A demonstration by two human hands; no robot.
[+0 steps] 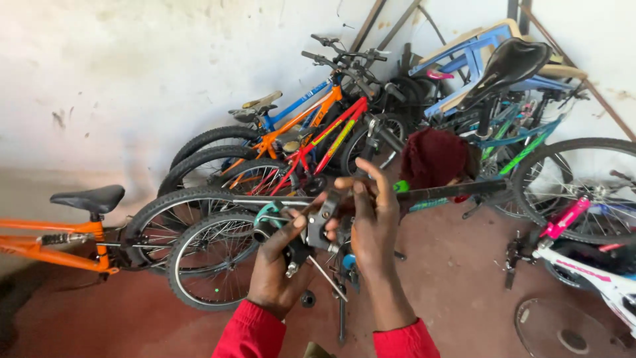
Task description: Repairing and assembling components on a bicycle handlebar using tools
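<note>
Both hands work at a metal brake part [321,222] on the handlebar [371,197], centre frame: left hand [278,265] w/ fingers curled round its underside, right hand [372,225] pinching its top edge, other fingers spread. Part's exact shape is hard to tell, prob. a lever clamp. Left of the handlebar, parked bikes [265,152] crowd the wall; bare red floor [457,278] lies open below-right of it.

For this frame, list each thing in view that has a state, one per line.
left hand: closed around a small metal bike part, raised in front of the camera
right hand: fingers on the same part
orange bike: upright, at the left edge
bikes by the wall: upright, packed close together
black saddle: tilted, raised above the bikes
round disc: flat on the floor
</note>
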